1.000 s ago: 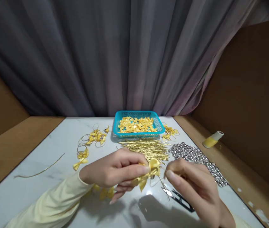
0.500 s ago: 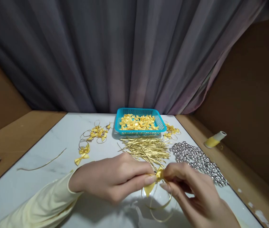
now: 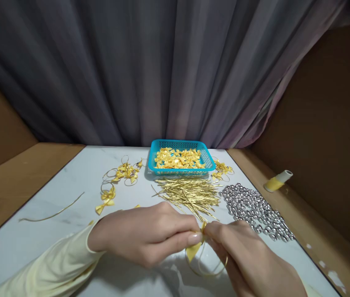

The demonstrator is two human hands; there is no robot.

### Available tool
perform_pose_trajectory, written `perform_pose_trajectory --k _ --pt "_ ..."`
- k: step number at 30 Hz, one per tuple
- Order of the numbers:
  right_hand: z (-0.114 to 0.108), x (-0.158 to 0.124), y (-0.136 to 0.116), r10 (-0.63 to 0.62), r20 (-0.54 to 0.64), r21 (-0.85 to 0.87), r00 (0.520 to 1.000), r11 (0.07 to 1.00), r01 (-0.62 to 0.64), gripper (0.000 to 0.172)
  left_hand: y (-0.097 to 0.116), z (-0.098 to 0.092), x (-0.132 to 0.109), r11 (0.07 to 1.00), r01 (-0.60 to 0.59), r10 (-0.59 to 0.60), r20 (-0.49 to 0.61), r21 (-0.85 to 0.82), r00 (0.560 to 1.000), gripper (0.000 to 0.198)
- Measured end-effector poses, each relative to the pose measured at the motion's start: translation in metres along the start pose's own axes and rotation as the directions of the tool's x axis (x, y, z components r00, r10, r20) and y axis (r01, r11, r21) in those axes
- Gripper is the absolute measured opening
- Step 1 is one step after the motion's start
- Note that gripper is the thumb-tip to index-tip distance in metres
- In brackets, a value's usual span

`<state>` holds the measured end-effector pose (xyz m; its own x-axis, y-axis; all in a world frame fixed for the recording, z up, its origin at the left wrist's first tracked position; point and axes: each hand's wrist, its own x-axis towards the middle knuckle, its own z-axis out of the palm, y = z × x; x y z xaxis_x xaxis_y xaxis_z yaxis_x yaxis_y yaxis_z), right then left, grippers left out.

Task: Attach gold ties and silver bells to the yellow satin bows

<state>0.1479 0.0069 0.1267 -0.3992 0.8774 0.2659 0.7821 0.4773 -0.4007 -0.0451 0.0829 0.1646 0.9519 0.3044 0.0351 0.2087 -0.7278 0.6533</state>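
A yellow ribbon bow (image 3: 193, 251) with a loop of gold cord (image 3: 207, 274) hanging below it is pinched between both hands at the front. My left hand (image 3: 150, 233) grips the bow from the left, thumb and forefinger closed. From the right, my right hand (image 3: 249, 255) closes its fingertips at the bow's knot, which they partly cover. Just beyond the hands lies a heap of gold cord pieces (image 3: 190, 194). Many small silver beads (image 3: 255, 210) are spread to the right of that heap.
A blue basket (image 3: 181, 171) of yellow bows stands at the back. Bows with cord loops (image 3: 125, 172) lie left of it, others (image 3: 222, 169) right. A single cord (image 3: 54, 214) lies at left. A yellow-wrapped tube (image 3: 278, 181) rests on the right wooden ledge.
My right fingers have closed in against the knot, hiding more of the bow, and the right hand has turned flatter. The cord loop hangs differently. The view has shifted slightly.
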Motion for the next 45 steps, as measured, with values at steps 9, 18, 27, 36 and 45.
perform_pose_trajectory --k 9,18,27,36,45 --pt "-0.003 0.003 0.014 -0.055 0.123 0.146 0.991 0.989 0.036 0.017 0.000 0.000 0.001 0.999 0.008 -0.007 0.011 -0.054 1.000 0.021" --pt "0.001 0.000 0.012 -0.015 0.179 0.091 0.984 0.996 -0.002 0.015 0.000 0.000 0.003 0.994 0.008 -0.006 0.016 -0.111 1.000 0.024" --pt "0.003 0.000 0.015 -0.010 0.183 0.099 0.983 0.995 -0.009 0.015 0.000 -0.001 0.002 0.997 0.034 -0.032 0.027 -0.067 0.999 0.027" --pt "0.001 0.005 0.013 -0.030 0.220 0.103 0.975 0.995 0.007 0.016 0.001 0.001 0.002 0.997 0.054 -0.053 -0.021 0.053 0.998 0.029" --pt "-0.006 0.008 0.012 -0.026 0.130 0.246 0.991 0.969 -0.007 0.017 0.001 -0.003 0.003 1.000 0.015 -0.015 -0.033 -0.001 0.999 0.022"
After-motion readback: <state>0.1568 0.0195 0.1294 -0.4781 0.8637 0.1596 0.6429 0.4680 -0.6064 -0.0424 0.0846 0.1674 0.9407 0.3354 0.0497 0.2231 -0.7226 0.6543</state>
